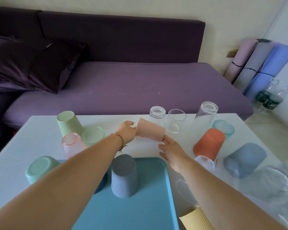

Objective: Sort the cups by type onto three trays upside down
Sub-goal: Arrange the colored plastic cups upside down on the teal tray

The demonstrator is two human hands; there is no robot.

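Nearest, the blue tray (140, 211) carries only two upside-down grey cups (124, 176); most cups lie scattered on the worktop (32, 130), so sorting has barely begun. Left hand (126, 131) fingers pinch a tilted pink cup (150, 129); right hand (171, 151) fingers spread beneath it

From my feed the light is soft, even daylight, brighter to the right of the white table (40, 135). Shadows on it are faint. Wide-angle bending curves its edges, and the near right corner smears into blur.
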